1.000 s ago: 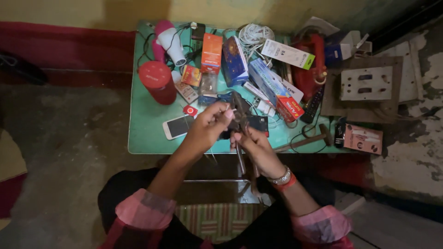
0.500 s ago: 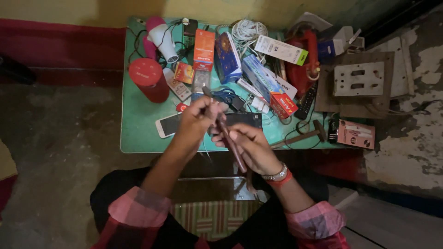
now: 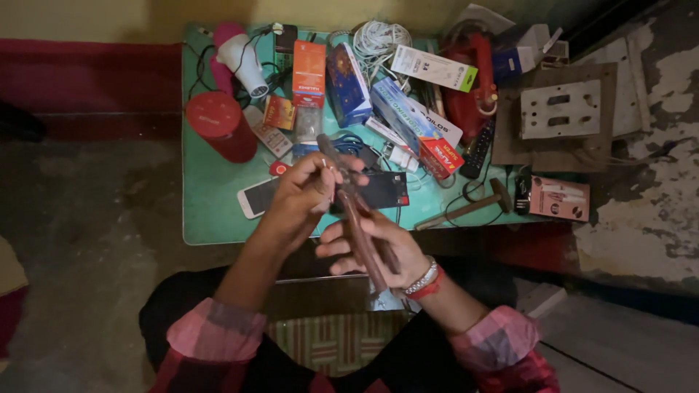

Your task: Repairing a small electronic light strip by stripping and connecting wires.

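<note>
The right hand was wrapped around the reddish handles of a pair of pliers, held above the near edge of a green table, with the dark nose of the tool pointing away toward the clutter. The left hand sat at the head of the pliers, thumb and fingers pressed together on something small there; what it pinched was too tiny to tell. A beaded bracelet and a red band circled the right wrist.

Just past the hands lay a flat black box with a red corner, and to its left a white phone lay face up. A red cylinder stood near the left edge of the table. Behind it lay a small orange packet, and an upright orange carton stood further back. A blue box lay tilted beside that carton. A long white and blue carton ended in a red flap. A slim white box with a green end lay at the back, near a coil of white cable. A hammer rested at the right front, beside a pink box
</note>
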